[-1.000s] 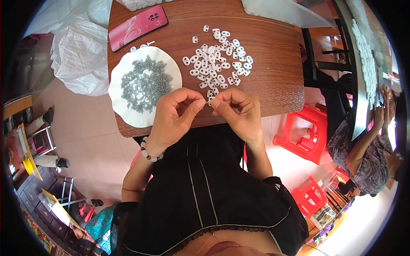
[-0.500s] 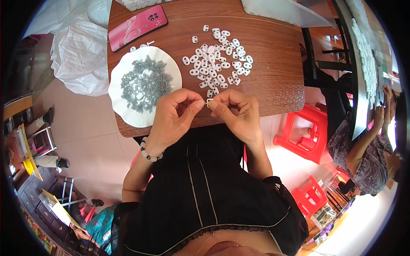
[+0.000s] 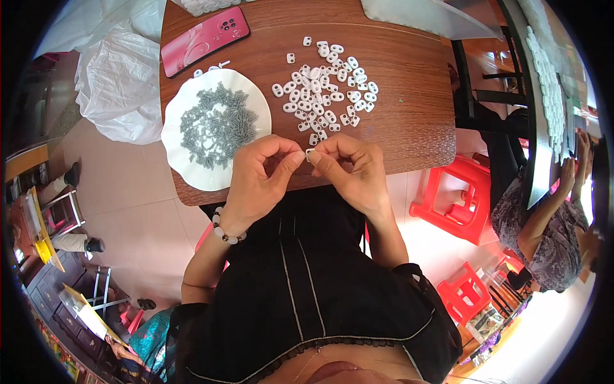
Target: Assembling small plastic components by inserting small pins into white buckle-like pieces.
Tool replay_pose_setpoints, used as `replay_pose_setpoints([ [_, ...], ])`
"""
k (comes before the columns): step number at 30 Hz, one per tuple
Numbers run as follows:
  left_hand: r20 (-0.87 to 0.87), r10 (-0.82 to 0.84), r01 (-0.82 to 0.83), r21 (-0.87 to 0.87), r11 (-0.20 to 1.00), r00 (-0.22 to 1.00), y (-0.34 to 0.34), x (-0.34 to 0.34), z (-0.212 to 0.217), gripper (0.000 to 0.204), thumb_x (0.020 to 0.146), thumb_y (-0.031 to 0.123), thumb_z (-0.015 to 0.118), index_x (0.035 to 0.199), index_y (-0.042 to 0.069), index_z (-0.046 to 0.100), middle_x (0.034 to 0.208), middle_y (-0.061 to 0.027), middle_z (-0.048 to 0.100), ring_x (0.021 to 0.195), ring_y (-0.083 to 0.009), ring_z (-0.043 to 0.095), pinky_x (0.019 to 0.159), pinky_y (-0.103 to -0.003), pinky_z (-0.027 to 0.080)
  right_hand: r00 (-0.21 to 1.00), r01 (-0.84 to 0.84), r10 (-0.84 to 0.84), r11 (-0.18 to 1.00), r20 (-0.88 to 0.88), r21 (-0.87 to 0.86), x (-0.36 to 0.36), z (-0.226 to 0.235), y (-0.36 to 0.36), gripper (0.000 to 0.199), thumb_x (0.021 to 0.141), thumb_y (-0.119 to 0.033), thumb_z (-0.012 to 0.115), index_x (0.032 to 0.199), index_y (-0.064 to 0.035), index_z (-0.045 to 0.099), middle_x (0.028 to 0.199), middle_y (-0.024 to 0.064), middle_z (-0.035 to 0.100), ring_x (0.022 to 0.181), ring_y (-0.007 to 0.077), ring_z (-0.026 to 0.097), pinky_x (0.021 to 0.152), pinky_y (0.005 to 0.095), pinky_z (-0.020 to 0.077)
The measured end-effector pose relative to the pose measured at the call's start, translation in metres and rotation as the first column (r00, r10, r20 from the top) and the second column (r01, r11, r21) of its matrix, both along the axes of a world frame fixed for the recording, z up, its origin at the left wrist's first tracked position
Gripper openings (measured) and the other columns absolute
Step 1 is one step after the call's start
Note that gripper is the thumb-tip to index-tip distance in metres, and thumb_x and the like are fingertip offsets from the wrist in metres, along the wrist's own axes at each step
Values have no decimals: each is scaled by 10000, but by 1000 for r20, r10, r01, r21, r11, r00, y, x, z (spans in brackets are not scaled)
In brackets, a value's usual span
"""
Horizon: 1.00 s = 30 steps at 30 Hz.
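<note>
Between thumb and fingers, my right hand pinches a small white two-holed plastic piece above the table's near edge. Close beside it, my left hand is closed in a pinch; whatever lies in its fingertips is too small to make out. Just beyond my hands, a loose pile of white two-holed pieces spreads over the brown wooden table. A scalloped white plate with a heap of small grey translucent pins stands left of the pile, partly behind my left hand.
Beyond the plate lies a pink phone. A few small white parts rest at the plate's far rim. A white plastic bag is left of the table. Red stools stand to the right, where another person works at a table.
The right hand has shifted slightly left with the white piece, bringing it nearer the left fingertips. The left hand has hardly moved.
</note>
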<state>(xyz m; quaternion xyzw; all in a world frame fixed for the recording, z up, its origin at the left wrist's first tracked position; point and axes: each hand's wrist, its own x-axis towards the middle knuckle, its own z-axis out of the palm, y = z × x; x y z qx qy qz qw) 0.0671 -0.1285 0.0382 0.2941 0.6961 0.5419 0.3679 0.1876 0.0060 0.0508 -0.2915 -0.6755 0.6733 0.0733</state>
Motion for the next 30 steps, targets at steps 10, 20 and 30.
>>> replay_pose_setpoints([
  [10,-5,32,-32,-13,999,999,0,4,1,125,887,94,636,853,-26,630,785,-20,609,695,-55,531,632,-203,430,1000,-8,8,1000,9,22,1,-6,-1,76,869,-51,647,845,21,642,711,21,639,651,63,605,587,185,471],
  [20,151,61,-71,59,996,987,2,-3,-3,189,931,150,592,938,-27,658,771,-51,653,712,-82,590,648,-222,472,995,64,-71,992,-64,-107,-1,-8,3,91,878,-69,650,854,18,641,709,16,633,653,59,585,609,187,451],
  [30,-55,89,-84,75,994,995,14,-11,8,152,867,47,569,993,4,641,861,-55,644,693,-99,578,635,-225,463,980,163,-178,975,-91,-149,12,-4,14,66,879,-51,640,849,9,638,702,0,617,646,49,575,589,180,434],
])
